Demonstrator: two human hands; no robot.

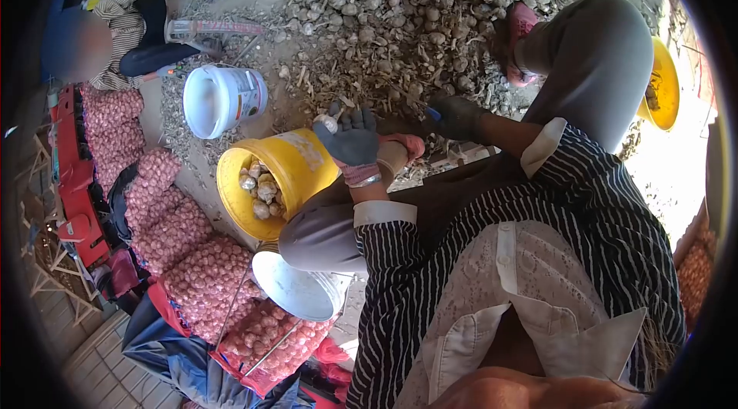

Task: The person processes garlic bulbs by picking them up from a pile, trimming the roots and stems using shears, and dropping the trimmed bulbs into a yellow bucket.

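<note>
My left hand (350, 137), in a grey glove, is turned palm up above the rim of a yellow bucket. A pale garlic bulb (329, 124) is held at its thumb side. The yellow bucket (304, 159) lies tilted beside my knee, with several garlic bulbs (265, 190) inside. My right hand (459, 118), also gloved, is closed near the edge of the garlic pile. A small blue end (434, 113) shows at its fingers; the rest of that thing is hidden. The large heap of garlic (415, 1) with dry stalks spreads on the ground in front of me.
A white bucket (238, 98) stands left of the pile, and another white bucket (334, 290) is by my knee. Net sacks of garlic (207, 278) line the left side. A co-worker (142, 24) sits at upper left. Another yellow bucket (667, 86) is at right.
</note>
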